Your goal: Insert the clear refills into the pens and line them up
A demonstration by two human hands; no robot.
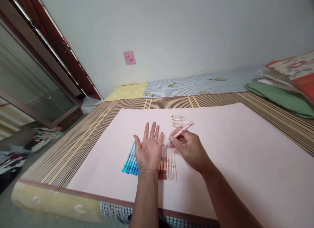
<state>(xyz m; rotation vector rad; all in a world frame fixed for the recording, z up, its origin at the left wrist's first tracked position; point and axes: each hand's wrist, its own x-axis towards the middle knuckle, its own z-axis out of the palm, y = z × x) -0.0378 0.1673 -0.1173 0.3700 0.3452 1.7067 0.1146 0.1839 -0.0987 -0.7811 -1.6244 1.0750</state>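
Note:
My left hand (pixel 149 153) is held palm up with its fingers spread and nothing in it. My right hand (pixel 188 146) grips a white and pink pen (pixel 183 129) like a writing tool, its tip pointing left toward my left little finger. Under and left of my left hand lie several blue pens (pixel 130 162) side by side. Brown pens (pixel 162 164) show just right of my left wrist, partly hidden by it. Beside them is a row of white pens (pixel 172 166) with reddish marks. Several thin light pens (pixel 178 120) lie in a stack beyond my right hand.
A large pale pink sheet (pixel 105 169) covers much of the striped mat (pixel 73 149) on the bed. Folded cloths, among them a green one (pixel 279 99), are piled at the far right. A pink note (pixel 129 57) sticks to the wall. A glass-panelled door (pixel 36 77) stands at the left.

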